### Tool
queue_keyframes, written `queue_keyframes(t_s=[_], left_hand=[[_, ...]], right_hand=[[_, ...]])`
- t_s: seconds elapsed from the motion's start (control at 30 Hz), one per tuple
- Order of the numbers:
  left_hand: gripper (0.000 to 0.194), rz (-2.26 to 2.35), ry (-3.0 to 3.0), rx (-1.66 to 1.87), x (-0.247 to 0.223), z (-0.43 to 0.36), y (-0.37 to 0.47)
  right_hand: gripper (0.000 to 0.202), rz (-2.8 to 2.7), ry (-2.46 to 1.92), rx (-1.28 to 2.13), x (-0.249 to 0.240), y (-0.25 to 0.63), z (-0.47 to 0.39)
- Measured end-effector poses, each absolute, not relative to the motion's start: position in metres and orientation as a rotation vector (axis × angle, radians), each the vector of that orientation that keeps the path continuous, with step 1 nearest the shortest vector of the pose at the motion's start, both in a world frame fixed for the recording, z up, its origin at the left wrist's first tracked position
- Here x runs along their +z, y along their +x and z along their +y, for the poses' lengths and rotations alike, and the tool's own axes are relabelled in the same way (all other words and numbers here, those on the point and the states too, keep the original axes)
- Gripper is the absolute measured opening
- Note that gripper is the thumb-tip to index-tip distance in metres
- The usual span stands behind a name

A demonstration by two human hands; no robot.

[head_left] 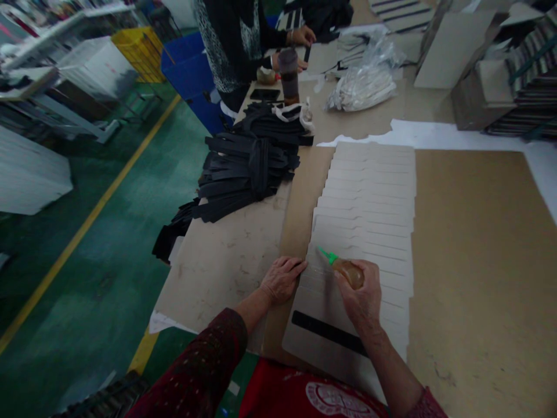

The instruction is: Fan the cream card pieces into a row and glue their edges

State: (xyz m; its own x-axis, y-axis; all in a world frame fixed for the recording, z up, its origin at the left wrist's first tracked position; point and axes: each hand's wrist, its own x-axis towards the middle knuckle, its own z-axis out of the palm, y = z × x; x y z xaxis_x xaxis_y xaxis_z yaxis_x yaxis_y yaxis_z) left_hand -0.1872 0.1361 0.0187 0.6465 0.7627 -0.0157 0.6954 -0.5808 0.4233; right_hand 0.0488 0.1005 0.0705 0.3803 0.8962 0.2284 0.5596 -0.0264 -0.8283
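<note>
The right hand (364, 290) is clamped on a squeeze bottle (350, 274) with a green nozzle (328, 255). The bottle is above the row of overlapping grey boards (365, 197), toward the near edge of the table (474, 244). Its long axis runs diagonally: the nozzle points away from the person and toward the table's left edge, the base end lying back in the palm. Whether the tip touches a board cannot be determined. The grip around the body, nozzle clear of the fingers, appears chosen to allow squeezing and aiming together.

The left hand (282, 280) lies palm down, its fingers extended close together and clasped on nothing, fingertips at the boards' left side. This placement presumably steadies the row.

The boards are staggered from the near edge toward the far edge, probably to leave a band of each exposed. The nearest carries a black strip (328, 334), laid crosswise on a slant; its right end meets the right forearm in view.

A tied bundle of black strips (255, 168) rests along the table's left edge, apparently for easy reach. Beyond it, toward the far end, are a co-worker's hands (303, 36).
</note>
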Motion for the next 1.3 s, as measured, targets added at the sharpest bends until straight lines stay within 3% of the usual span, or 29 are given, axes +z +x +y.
queue_keyframes(t_s=[1.3], left_hand=[[0.054, 1.161, 2.486, 0.287, 0.015, 0.138, -0.189]], right_hand=[[0.028, -1.404, -1.796, 0.368, 0.074, 0.072, 0.092]])
